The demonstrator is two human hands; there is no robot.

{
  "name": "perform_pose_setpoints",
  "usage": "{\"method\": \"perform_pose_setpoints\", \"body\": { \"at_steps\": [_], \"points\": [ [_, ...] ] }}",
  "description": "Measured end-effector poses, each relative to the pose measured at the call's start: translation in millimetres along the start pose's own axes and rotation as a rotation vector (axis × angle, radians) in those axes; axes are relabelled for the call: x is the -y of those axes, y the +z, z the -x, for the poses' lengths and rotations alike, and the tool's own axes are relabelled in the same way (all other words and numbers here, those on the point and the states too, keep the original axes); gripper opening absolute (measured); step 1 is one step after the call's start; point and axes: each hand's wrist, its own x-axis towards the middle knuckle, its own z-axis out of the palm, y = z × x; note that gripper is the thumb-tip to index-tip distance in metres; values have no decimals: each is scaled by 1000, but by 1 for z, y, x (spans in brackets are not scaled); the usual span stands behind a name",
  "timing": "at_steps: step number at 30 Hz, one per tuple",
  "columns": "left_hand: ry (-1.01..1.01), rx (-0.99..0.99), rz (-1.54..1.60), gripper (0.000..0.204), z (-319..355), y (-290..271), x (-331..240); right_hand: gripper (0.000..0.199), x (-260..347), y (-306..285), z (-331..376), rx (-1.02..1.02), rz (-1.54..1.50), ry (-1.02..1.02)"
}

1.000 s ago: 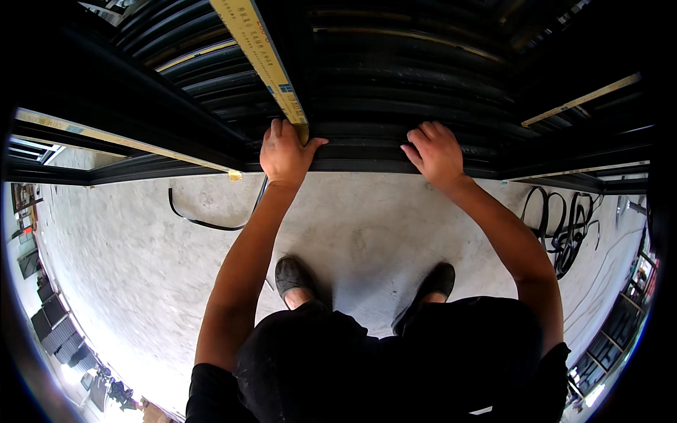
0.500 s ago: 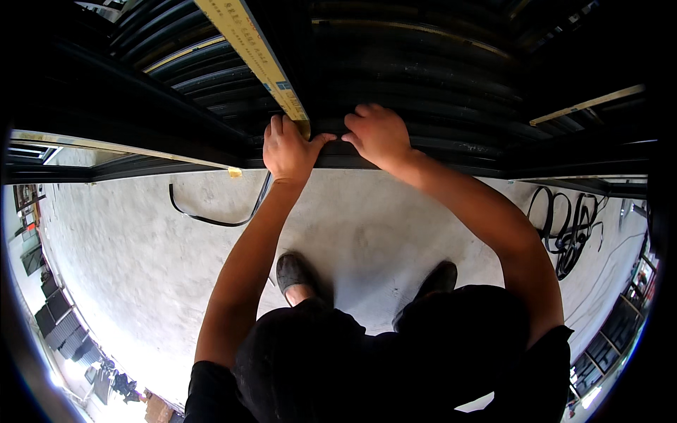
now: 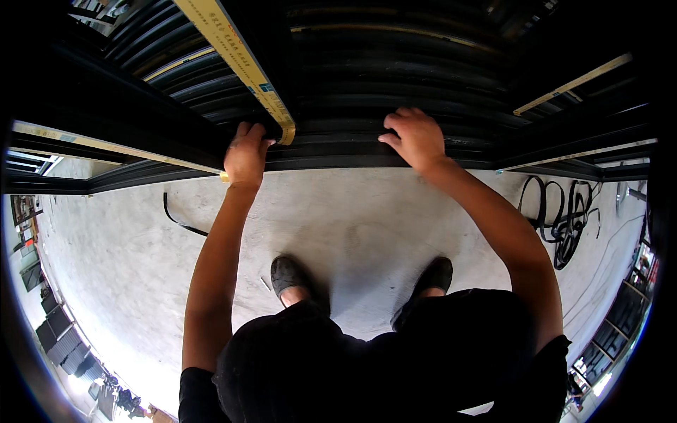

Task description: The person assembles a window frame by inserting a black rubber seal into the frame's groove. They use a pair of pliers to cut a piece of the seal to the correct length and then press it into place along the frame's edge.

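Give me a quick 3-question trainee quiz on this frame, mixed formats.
1. True or false: both hands rest on the stack of long black profiles.
2. Multiple choice: the yellow strip ends closest to which hand? A) left hand B) right hand C) neither, it lies on the floor.
3. Fill in: the loops of black banding lie on the concrete floor to the person's ____ side.

Key: 1 true; 2 A; 3 right.
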Motion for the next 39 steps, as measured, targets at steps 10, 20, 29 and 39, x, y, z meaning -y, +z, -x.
{"method": "perform_pose_setpoints", "body": {
  "at_steps": [10,20,29,39],
  "points": [
    [-196,-14,-27,70,-3,8,-72,27,28,10,-15,4,8,-159],
    [-242,-48,-53,71,0,17,-74,15,48,21,-32,101,46,-185],
    [-181,-230,131,47,38,21,-67,14,29,13,-12,10,90,-129],
    [-38,-139,-123,35,33,19,-36,26,37,12,-26,78,104,-55]
  ]
}}
